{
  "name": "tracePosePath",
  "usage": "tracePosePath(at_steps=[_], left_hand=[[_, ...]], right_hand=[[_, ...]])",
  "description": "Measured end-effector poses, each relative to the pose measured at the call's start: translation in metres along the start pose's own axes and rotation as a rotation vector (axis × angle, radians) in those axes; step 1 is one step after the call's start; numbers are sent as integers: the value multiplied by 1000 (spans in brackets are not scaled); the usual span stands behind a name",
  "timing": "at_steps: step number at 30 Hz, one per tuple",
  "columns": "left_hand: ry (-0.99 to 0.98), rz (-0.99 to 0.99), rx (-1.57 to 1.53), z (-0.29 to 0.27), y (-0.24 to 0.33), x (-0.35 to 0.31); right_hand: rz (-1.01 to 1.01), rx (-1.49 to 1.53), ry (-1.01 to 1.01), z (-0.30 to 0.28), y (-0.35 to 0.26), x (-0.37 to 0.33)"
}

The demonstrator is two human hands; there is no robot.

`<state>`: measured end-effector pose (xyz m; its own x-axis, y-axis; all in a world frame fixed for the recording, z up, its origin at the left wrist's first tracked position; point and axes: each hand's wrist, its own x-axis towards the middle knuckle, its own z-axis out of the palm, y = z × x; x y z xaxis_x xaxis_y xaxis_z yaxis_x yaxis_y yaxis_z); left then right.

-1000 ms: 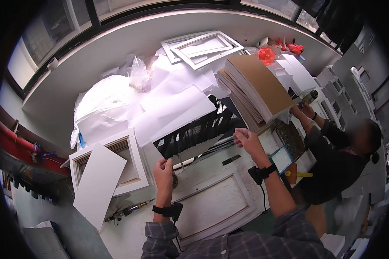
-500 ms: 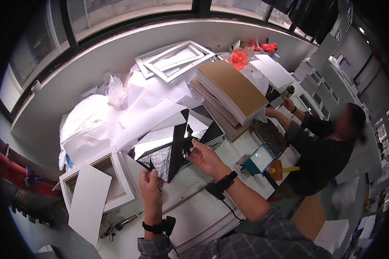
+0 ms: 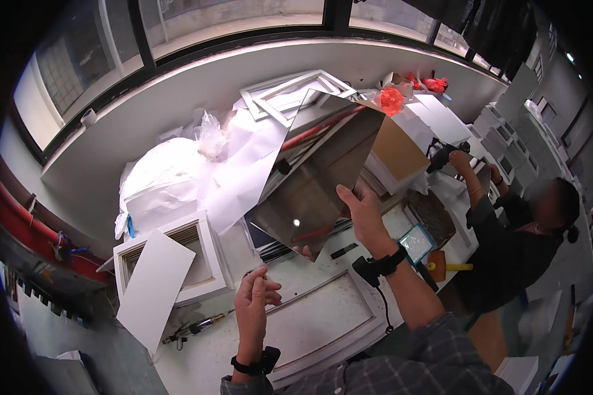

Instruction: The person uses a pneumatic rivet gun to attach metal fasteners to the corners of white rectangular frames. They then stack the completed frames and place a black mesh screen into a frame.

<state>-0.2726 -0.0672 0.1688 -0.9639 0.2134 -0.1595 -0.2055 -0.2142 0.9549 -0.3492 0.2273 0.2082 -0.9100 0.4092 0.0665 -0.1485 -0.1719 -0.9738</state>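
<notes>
A reflective mirror panel [image 3: 316,178] is tilted up over the table, with dark and red reflections on its face. My right hand [image 3: 366,216] grips its right edge, thumb on the face; the fingers behind are partly hidden. Left of its lower corner, my left hand [image 3: 254,304] hovers above the table with loosely bent fingers, holding nothing. Beneath and behind the mirror lies a dark-topped stack [image 3: 263,245], mostly covered. A black-handled tool [image 3: 344,251] rests on the table near my right hand.
On the left, a white panel [image 3: 155,286] leans across white frames [image 3: 214,263], beside a screwdriver-like tool [image 3: 194,329]. Brown boards [image 3: 402,155] stand stacked behind the mirror. A yellow-handled mallet [image 3: 438,265] lies at right, near a co-worker [image 3: 514,257]. White frames [image 3: 270,105] lie at the back.
Both hands were at a dark, shiny piece low over the stack. Now my right hand holds the mirror panel raised, and my left hand is off it, lower and apart.
</notes>
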Motion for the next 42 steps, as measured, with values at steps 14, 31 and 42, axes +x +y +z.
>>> tracePosePath(at_steps=[14, 31, 42], left_hand=[[174, 29, -601, 37, 66, -142], [81, -401, -385, -53, -119, -207], [554, -142, 515, -88, -154, -166]], right_hand=[[-1005, -796, -546, -27, -6, -180], [903, -320, -239, -190, 102, -223], [635, -182, -78, -179, 147, -225]])
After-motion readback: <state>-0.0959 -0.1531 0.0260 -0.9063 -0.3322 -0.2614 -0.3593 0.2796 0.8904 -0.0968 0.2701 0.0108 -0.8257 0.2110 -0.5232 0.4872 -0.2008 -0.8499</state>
